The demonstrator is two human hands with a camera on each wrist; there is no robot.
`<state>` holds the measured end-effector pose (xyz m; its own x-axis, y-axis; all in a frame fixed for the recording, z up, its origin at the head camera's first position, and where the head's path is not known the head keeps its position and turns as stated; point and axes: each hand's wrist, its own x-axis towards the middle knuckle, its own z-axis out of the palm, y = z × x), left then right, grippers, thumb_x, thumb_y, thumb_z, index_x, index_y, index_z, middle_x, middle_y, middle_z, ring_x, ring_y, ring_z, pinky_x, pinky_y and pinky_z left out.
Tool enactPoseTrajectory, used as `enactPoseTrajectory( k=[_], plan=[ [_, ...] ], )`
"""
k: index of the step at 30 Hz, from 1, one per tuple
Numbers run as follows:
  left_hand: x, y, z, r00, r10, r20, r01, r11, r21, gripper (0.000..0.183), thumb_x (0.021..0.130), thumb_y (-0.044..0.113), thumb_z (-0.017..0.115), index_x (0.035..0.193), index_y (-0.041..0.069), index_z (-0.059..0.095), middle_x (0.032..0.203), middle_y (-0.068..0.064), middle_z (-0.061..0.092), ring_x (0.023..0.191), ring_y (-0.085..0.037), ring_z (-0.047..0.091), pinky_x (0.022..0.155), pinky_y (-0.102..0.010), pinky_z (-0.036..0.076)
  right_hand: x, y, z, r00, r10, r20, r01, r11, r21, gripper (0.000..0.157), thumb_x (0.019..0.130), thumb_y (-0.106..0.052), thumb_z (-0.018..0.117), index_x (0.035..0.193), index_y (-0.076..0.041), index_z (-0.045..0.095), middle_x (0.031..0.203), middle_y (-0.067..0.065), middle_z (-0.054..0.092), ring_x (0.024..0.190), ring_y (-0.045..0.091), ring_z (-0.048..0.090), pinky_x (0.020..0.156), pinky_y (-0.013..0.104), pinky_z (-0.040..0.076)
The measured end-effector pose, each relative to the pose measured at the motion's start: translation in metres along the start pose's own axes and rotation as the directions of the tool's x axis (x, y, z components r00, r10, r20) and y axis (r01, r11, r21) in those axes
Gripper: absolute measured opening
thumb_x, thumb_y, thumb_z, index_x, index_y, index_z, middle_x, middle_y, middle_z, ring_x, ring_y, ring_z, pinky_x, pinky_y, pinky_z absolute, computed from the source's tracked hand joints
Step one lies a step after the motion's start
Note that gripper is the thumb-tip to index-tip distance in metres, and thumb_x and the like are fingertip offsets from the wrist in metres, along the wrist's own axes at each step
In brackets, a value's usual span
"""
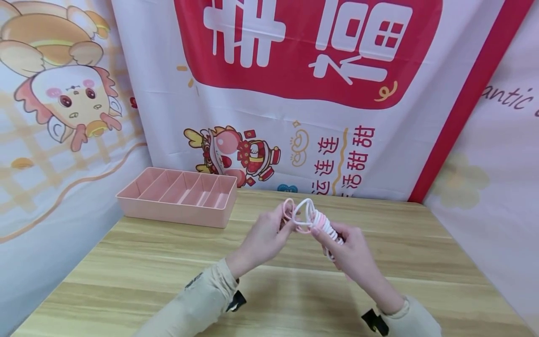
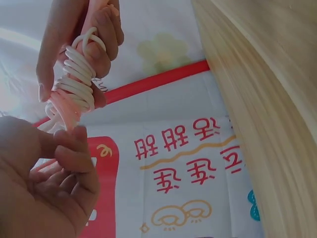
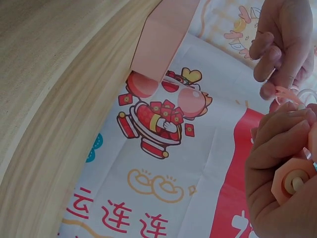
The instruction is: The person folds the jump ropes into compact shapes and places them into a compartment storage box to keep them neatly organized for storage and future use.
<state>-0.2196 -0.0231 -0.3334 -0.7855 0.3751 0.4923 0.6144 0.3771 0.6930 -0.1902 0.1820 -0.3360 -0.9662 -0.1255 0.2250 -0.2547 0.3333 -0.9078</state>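
Note:
A skipping rope bundle, its white cord wound in several turns round pink handles, is up off the table between both hands. My right hand grips the wound part, thumb along the near side. In the right wrist view an eight-sided pink handle end shows in that hand's grip. With thumb and fingertips my left hand pinches a pink part at the bundle's other end, beside a loose white loop. The left wrist view shows this pinch below the coils. How the cord runs inside the right palm is hidden.
A pink divided box with several compartments stands at the back left of the wooden table. Printed cloth hangs behind the table, with more cloth at the left and right sides.

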Motion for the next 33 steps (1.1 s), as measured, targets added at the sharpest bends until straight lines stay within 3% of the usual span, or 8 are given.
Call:
enactPoseTrajectory(
  k=[5,9,14,16,20,22,28,33],
  plan=[
    [-0.002,-0.003,0.001,0.984,-0.062,0.169,0.029,0.981,0.191,0.018,0.108,0.021,0.040,0.103,0.013,0.055,0.075,0.006,0.056,0.059,-0.010,0.049,0.051,-0.025,0.045,-0.001,0.000,0.000,1.000,-0.029,0.012,0.029,1.000,0.001,0.031,0.090,-0.036,0.072,0.088,-0.005,0.068,0.058,0.011,0.052,0.040,0.015,0.042,0.032,0.024,0.033],
    [-0.004,-0.003,0.000,0.966,-0.046,0.256,-0.055,0.925,0.376,0.022,0.108,0.022,0.038,0.109,0.010,0.057,0.067,0.006,0.048,0.055,-0.011,0.046,0.047,-0.026,0.041,-0.002,0.001,0.001,0.996,-0.082,0.020,0.083,0.996,-0.034,0.026,0.090,-0.033,0.074,0.092,-0.007,0.071,0.060,0.009,0.054,0.042,0.015,0.045,0.032,0.026,0.036],
    [-0.006,0.001,-0.002,0.954,-0.022,0.297,-0.152,0.821,0.550,0.023,0.106,0.020,0.043,0.112,0.009,0.063,0.070,0.005,0.047,0.061,-0.013,0.048,0.049,-0.027,0.041,-0.001,0.002,0.001,0.989,-0.141,0.039,0.144,0.986,-0.079,0.022,0.089,-0.031,0.075,0.092,-0.009,0.072,0.060,0.006,0.057,0.045,0.015,0.049,0.034,0.028,0.040],
    [-0.007,0.002,-0.003,0.956,-0.019,0.293,-0.164,0.795,0.584,0.021,0.105,0.018,0.044,0.109,0.010,0.062,0.073,0.004,0.048,0.061,-0.013,0.048,0.048,-0.027,0.041,-0.002,0.003,0.000,0.989,-0.140,0.043,0.143,0.986,-0.083,0.023,0.089,-0.031,0.075,0.091,-0.009,0.071,0.060,0.006,0.056,0.044,0.015,0.049,0.033,0.028,0.039],
    [-0.007,0.003,-0.004,0.960,0.002,0.281,-0.181,0.768,0.615,0.018,0.101,0.012,0.047,0.111,0.010,0.061,0.072,0.004,0.049,0.059,-0.012,0.047,0.045,-0.025,0.039,-0.001,0.003,-0.002,0.992,-0.117,0.052,0.121,0.989,-0.089,0.025,0.089,-0.033,0.074,0.090,-0.008,0.071,0.059,0.005,0.055,0.044,0.014,0.048,0.033,0.027,0.038],
    [-0.007,0.003,-0.005,0.961,0.008,0.278,-0.184,0.767,0.614,0.019,0.101,0.012,0.048,0.115,0.010,0.061,0.073,0.004,0.050,0.058,-0.012,0.047,0.045,-0.024,0.040,-0.001,0.003,-0.002,0.992,-0.115,0.056,0.120,0.987,-0.103,0.026,0.089,-0.034,0.074,0.090,-0.008,0.071,0.059,0.004,0.055,0.044,0.015,0.048,0.034,0.028,0.039],
    [-0.005,0.002,-0.009,0.964,0.015,0.264,-0.167,0.807,0.566,0.020,0.105,0.019,0.046,0.122,0.012,0.055,0.073,0.004,0.054,0.063,-0.013,0.054,0.052,-0.030,0.047,-0.001,0.002,-0.002,0.993,-0.098,0.063,0.105,0.988,-0.115,0.029,0.089,-0.036,0.074,0.091,-0.007,0.070,0.060,0.005,0.056,0.045,0.016,0.049,0.034,0.028,0.040],
    [-0.003,-0.001,-0.011,0.965,0.076,0.249,-0.205,0.814,0.544,0.018,0.107,0.023,0.042,0.118,0.013,0.052,0.063,0.006,0.044,0.055,-0.011,0.047,0.046,-0.027,0.041,0.000,0.001,-0.003,0.997,0.048,0.057,-0.045,0.998,-0.048,0.037,0.089,-0.042,0.072,0.092,-0.005,0.070,0.061,0.010,0.056,0.043,0.015,0.045,0.034,0.024,0.035]
  ],
)
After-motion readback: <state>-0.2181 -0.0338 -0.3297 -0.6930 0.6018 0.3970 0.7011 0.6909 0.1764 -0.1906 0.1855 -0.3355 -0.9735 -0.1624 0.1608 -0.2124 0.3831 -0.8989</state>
